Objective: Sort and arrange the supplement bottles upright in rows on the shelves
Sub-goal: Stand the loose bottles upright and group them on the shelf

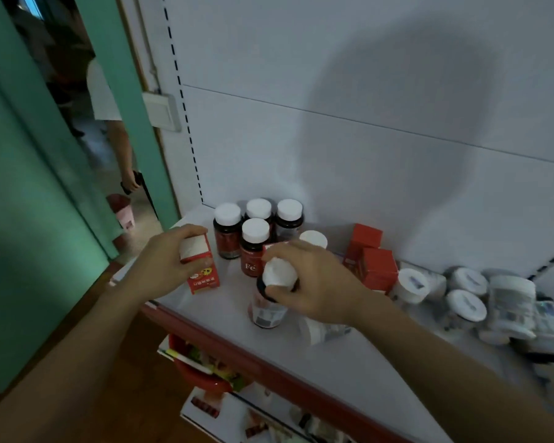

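Our left hand point(170, 262) is curled round a small red carton point(202, 278). The fingers lie over its white top and the carton is held upright at the left end of the white shelf point(381, 372). We cannot tell whether its base touches the shelf.

Our right hand point(311, 282) grips the supplement bottle point(267, 310) from above, fingertips pinched round its white cap. The dark bottle stands on the shelf near the red front edge, leaning slightly. It is between our two hands, closer to the right one.

Just beyond the fingers of both hands stands a cluster of four dark bottles point(227, 238) with white caps, all upright and close together. The nearest of them, the Fe bottle point(249, 265), is just beside the right hand's fingertips. Behind the right hand's knuckles another white-capped bottle point(314, 239) is partly hidden.

To the right of the right hand two red boxes point(378, 266) stand touching. Further right the white jars point(467, 306) lie jumbled, several on their sides. Under the right wrist what seems to be a pale bottle point(320, 330) lies on its side, too blurred to read.

Below the left forearm, a lower shelf holds colourful packets point(205, 359). Far beyond the left hand, through a doorway, another person point(104, 94) stands near a pink bin point(125, 215).
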A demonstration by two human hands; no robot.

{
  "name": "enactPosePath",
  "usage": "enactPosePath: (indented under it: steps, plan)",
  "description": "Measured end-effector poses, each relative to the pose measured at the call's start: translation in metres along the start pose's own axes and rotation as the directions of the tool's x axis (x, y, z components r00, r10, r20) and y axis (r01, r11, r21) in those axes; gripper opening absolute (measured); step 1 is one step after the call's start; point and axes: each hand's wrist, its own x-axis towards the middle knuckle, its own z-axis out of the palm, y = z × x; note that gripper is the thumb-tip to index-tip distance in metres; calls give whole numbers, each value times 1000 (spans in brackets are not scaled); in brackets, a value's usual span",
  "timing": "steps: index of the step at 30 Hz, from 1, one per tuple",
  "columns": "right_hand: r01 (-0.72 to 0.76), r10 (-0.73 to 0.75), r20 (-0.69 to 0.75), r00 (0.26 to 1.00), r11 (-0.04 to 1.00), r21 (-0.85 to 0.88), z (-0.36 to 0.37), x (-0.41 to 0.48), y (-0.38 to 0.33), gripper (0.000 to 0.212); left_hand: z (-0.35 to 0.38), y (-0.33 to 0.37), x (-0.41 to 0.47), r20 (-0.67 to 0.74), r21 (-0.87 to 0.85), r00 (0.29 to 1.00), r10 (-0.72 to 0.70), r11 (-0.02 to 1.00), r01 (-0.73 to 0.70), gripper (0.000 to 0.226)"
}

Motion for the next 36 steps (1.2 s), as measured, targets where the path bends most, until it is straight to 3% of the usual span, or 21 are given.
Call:
enactPosePath:
  steps: [2, 5, 9, 11, 14, 16, 18, 20, 23, 27, 29, 31, 34, 36]
  plan:
    - [-20, 23, 24, 999, 994, -105, 14, 7, -7, 40, 3, 0, 7, -7, -17, 999, 44, 999, -44, 54]
    - [-71, 71, -3, 997, 989, -126, 23, 11, -13, 45, 9, 4, 17, 24, -65, 991, 135, 989, -134, 60]
    - [-113, 113, -24, 993, 994, -5, 15, 2, -4, 50, 13, 2, 26, 97, -22, 979, 178, 984, -177, 58]
    - [-130, 135, -68, 989, 989, 66, 3, -1, 2, 38, 9, 6, 22, 62, 8, 972, 229, 973, -230, 48]
    - [-186, 154, -190, 970, 969, -164, -13, 8, 19, 32, 3, 32, 7, -50, -4, 901, 431, 902, -432, 27]
    - [-208, 208, -40, 977, 912, -353, -17, 20, 26, 43, 7, 55, -4, 94, -35, 843, 529, 848, -529, 27]
    - [-174, 249, 122, 961, 882, -438, -13, 33, 25, 47, 22, 67, -10, 245, 21, 799, 550, 820, -571, 38]
    - [-152, 254, 178, 951, 881, -448, -7, 43, 24, 45, 35, 67, -11, 266, 52, 803, 534, 824, -565, 43]
    - [-187, 236, 135, 962, 935, -302, -6, 47, 27, 44, 36, 61, -8, 224, -9, 801, 556, 823, -569, 38]
    - [-196, 213, -110, 971, 970, 142, -11, 41, 24, 47, 18, 46, -1, 137, 9, 812, 567, 819, -574, 35]
    - [-172, 310, -238, 920, 868, 465, -20, 44, 16, 45, 12, 37, 3, 133, 45, 831, 540, 835, -549, 35]
    - [-129, 431, -274, 860, 702, 700, -36, 50, 5, 41, 10, 30, 6, 163, 85, 832, 530, 833, -547, 34]
    - [-243, 541, -159, 826, 596, 765, -60, 56, -4, 38, 7, 25, 5, 190, 62, 821, 539, 828, -558, 24]
    - [-504, 607, 14, 795, 647, 572, -71, 58, -1, 44, -1, 23, 7, 122, 53, 827, 549, 828, -558, 11]
